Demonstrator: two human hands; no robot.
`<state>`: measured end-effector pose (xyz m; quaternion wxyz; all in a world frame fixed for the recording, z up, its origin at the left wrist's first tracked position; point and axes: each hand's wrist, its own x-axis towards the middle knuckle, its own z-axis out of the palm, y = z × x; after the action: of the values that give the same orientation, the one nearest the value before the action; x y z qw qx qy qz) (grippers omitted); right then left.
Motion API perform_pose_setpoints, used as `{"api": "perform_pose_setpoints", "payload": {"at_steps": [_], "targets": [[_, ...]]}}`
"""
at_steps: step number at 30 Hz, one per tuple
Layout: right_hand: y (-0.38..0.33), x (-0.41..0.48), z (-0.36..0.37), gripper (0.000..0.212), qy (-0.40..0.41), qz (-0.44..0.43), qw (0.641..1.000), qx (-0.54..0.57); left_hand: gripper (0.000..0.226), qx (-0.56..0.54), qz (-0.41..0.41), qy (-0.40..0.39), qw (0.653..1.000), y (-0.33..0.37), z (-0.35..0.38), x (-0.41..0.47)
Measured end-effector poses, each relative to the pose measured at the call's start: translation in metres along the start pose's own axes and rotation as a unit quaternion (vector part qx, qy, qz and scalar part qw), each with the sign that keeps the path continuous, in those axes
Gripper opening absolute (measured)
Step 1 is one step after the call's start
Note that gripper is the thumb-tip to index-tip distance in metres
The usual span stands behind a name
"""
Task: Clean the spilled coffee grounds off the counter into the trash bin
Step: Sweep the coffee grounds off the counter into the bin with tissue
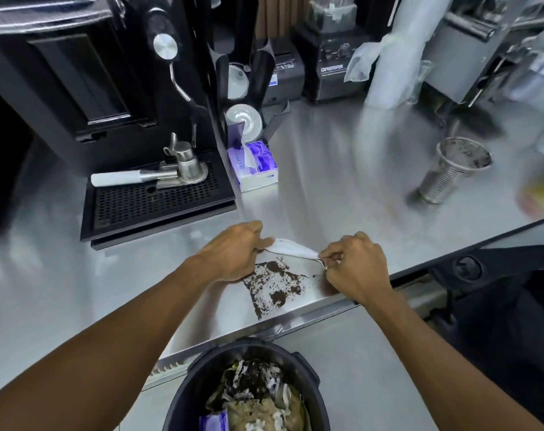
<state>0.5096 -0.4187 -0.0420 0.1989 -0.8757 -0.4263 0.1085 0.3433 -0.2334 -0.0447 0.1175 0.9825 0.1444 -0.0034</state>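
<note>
Both hands, left and right, pinch a white tissue stretched above the coffee grounds near the counter's front edge, fingers clamped on it, trash bin below.

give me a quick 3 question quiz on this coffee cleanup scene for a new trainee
1. True or false: the coffee grounds lie near the counter edge, above the trash bin.
2. What do the left hand and right hand hold between them? A) a sponge B) a white tissue C) a brush
3. Fill in: the tissue box sits just right of the black drip ____.

Key: 1 true; 2 B; 3 tray
</note>
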Motion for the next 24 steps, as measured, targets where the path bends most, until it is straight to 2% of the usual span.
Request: {"api": "perform_pose_setpoints", "payload": {"at_steps": [4,8,17,24], "targets": [[-0.018,-0.037,0.015,0.028,0.045,0.062,0.997,0.029,0.041,-0.007,0.031,0.006,0.999,-0.004,-0.001,-0.003],[-0.041,-0.059,0.033,0.029,0.078,0.082,0.992,0.052,0.045,-0.014,0.028,0.006,0.999,-0.014,-0.001,-0.017],[-0.079,-0.078,0.055,0.029,0.062,0.077,0.994,0.052,0.042,-0.029,0.004,0.037,0.999,-0.039,0.003,-0.070],[-0.106,-0.094,0.078,0.026,0.087,0.062,0.990,0.088,0.046,-0.017,-0.023,0.035,0.999,-0.055,-0.002,-0.108]]}}
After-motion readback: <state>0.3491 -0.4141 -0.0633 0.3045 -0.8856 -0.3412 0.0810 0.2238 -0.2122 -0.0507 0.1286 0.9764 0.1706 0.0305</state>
